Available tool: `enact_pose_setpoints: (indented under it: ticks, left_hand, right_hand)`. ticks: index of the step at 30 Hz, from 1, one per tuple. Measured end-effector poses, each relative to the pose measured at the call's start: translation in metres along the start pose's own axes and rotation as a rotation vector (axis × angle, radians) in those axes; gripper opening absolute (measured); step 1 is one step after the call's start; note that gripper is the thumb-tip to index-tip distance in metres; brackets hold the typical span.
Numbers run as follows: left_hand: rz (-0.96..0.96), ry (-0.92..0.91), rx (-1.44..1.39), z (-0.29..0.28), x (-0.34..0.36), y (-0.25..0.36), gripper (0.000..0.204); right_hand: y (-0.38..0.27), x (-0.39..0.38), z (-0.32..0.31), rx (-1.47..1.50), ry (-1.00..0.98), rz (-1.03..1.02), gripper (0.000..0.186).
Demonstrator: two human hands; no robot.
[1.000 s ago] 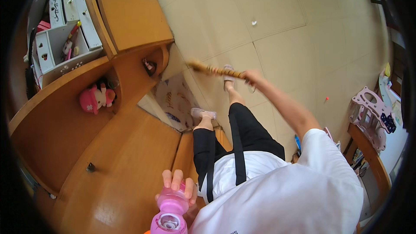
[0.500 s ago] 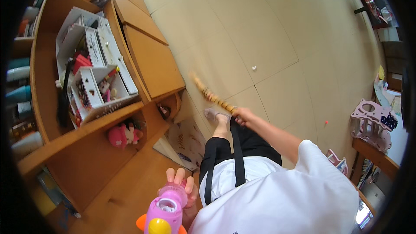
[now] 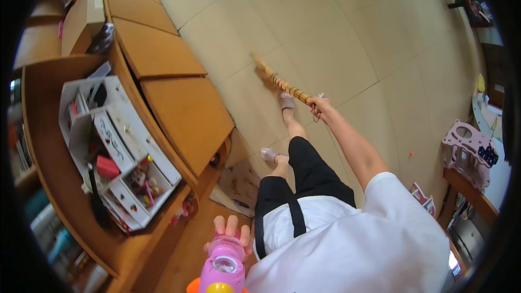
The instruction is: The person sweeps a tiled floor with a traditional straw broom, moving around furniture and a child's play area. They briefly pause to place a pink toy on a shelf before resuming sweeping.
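My right hand (image 3: 319, 107) is closed round the banded bamboo handle of a straw broom (image 3: 293, 89), whose bushy, slightly blurred head is low over the tiled floor (image 3: 331, 38), beyond my sandalled feet. At the bottom, my left hand (image 3: 230, 228) has its fingers wrapped round the top of a pink plastic object (image 3: 223, 268) with a white ring, a yellow round part and orange sides, perhaps a toy or bottle. To the left of my hands stands a wooden cabinet (image 3: 173, 106); a white organizer (image 3: 132, 133) full of small things sits in it.
At the back left lies a cardboard box (image 3: 81, 19). On the right a pink rack (image 3: 464, 141) stands at a wooden desk, and a dark table (image 3: 469, 0) is at the top right. A small red object (image 3: 411, 154) lies on the floor. Tiles stretch ahead between the furniture.
I have moved forward along the cabinet, so more of its top shows. Since half a second ago the broom and right hand have swung up and right; my feet have stepped.
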State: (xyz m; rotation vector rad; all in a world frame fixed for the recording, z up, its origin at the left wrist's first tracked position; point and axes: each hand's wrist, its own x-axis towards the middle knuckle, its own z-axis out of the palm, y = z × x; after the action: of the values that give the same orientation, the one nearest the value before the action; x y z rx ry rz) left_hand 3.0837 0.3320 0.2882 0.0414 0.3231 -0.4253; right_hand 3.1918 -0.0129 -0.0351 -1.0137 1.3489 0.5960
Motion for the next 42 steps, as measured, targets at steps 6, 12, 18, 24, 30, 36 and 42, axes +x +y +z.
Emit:
enact_pose_setpoints:
  ticks: [6, 12, 18, 24, 30, 36, 42]
  left_hand:
    - [0.063, 0.031, -0.035, 0.039, 0.085, -0.01, 0.033]
    - [0.073, 0.221, -0.026, 0.058, 0.124, -0.012, 0.032]
    - [0.054, 0.344, 0.019, 0.064, 0.138, -0.016, 0.032]
    - [-0.032, 0.332, 0.055, 0.074, 0.159, -0.021, 0.033]
    - [-0.109, 0.242, 0.117, 0.074, 0.166, -0.025, 0.034]
    - [-0.301, 0.073, 0.084, 0.068, 0.199, -0.035, 0.032]
    - [-0.385, 0.108, 0.075, 0.069, 0.206, -0.045, 0.03]
  right_hand:
    - [-0.017, -0.046, 0.054, -0.051, -0.211, -0.109, 0.017]
    - [-0.036, 0.045, 0.161, -0.144, -0.298, -0.049, 0.008]
    - [-0.147, 0.127, 0.106, 0.164, -0.24, 0.125, 0.017]
    - [-0.212, 0.093, -0.073, 0.606, -0.051, 0.175, 0.021]
    - [-0.153, 0.027, -0.146, 0.268, 0.205, -0.243, 0.015]
    - [-0.017, -0.076, -0.201, -0.07, 0.189, -0.02, 0.021]
    - [0.03, -0.026, -0.229, -0.399, 0.347, -0.032, 0.034]
